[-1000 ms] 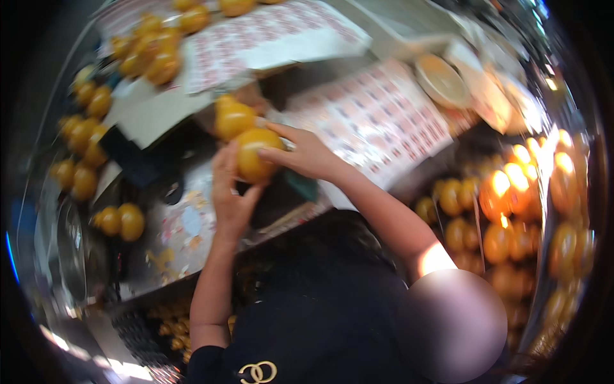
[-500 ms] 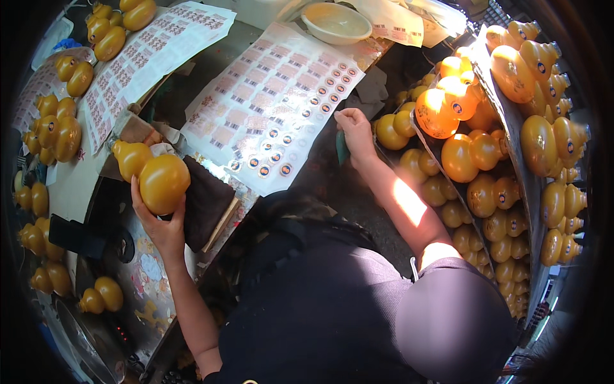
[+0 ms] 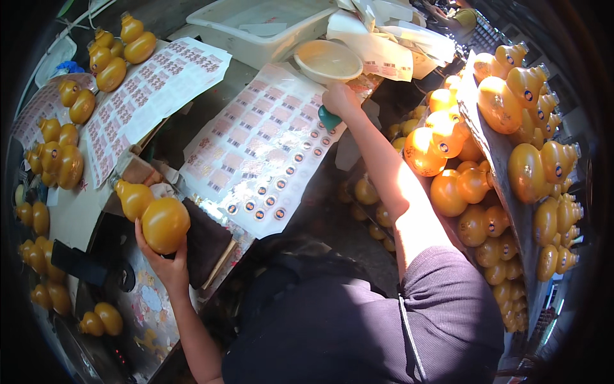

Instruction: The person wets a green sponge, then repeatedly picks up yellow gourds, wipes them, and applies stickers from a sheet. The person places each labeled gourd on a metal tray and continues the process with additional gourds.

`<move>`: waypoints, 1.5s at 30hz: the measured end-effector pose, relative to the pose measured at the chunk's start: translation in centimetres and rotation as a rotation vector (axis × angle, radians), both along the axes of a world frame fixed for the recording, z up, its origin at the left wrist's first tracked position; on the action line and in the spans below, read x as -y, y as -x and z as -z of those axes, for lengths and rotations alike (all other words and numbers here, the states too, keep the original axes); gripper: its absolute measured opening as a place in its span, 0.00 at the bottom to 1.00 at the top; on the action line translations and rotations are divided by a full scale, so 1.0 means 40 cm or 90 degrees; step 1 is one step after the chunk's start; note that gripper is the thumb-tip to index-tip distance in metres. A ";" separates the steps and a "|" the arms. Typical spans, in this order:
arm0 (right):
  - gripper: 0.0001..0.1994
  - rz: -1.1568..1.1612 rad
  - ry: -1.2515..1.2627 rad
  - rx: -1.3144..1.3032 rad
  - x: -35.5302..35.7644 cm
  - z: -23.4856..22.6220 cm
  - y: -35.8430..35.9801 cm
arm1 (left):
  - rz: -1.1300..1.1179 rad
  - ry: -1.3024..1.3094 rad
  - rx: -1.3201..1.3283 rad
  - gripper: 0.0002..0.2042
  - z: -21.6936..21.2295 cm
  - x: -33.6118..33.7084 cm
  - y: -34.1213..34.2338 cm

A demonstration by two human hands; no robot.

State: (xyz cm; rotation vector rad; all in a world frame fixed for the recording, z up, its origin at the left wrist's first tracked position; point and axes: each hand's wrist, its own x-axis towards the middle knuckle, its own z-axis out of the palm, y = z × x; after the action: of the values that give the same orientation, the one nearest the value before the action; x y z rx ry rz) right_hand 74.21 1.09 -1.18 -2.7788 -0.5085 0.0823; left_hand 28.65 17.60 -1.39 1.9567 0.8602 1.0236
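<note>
My left hand grips an amber gourd-shaped bottle from below, its bulging base toward me and its narrower part tilted away to the left. A dark cloth lies just right of the bottle. My right hand is closed at the near rim of a cream bowl; its fingertips are hidden. A flat green piece sticks out under that hand, over the edge of a sticker sheet printed with rectangular labels and round dark stickers.
A second label sheet lies at the far left, beside several amber gourd bottles. Shelves on the right hold many more bottles. A white tub stands at the back. A dark phone-like device stands at left.
My right hand has moved away from me and slightly left, carrying the green piece from beside the sticker sheet to the bowl. The left hand still holds the bottle in nearly the same place.
</note>
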 end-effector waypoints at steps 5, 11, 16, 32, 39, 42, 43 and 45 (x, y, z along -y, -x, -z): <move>0.22 -0.028 0.087 -0.042 0.050 0.048 -0.098 | 0.003 0.034 0.035 0.44 0.011 0.006 -0.004; 0.25 -0.078 0.097 -0.056 0.041 0.054 -0.162 | 0.010 0.036 0.057 0.43 0.029 0.001 -0.007; 0.29 -0.042 0.135 -0.058 0.010 0.047 -0.148 | 0.018 0.037 0.061 0.42 0.031 -0.002 -0.008; 0.19 -0.091 0.014 -0.092 0.038 0.036 -0.107 | 0.021 0.014 0.047 0.42 0.016 0.003 -0.009; 0.15 0.016 -0.127 -0.007 0.065 0.064 -0.082 | 0.030 0.033 0.048 0.44 0.016 -0.001 -0.006; 0.14 -0.020 -0.139 0.105 0.038 0.069 -0.051 | 0.008 -0.033 0.013 0.43 0.015 -0.003 0.011; 0.13 -0.052 -0.190 0.161 0.039 0.094 -0.072 | 0.030 -0.012 0.036 0.43 0.021 -0.004 0.009; 0.12 -0.092 -0.170 0.232 0.105 0.176 -0.197 | 0.063 0.028 0.076 0.44 0.048 -0.023 -0.007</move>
State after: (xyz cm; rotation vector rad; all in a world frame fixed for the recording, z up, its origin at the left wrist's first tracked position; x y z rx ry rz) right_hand 82.11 -3.10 -8.23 -2.4967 -0.7491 -0.4355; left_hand 28.92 18.53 -3.30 1.8622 0.7068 1.0433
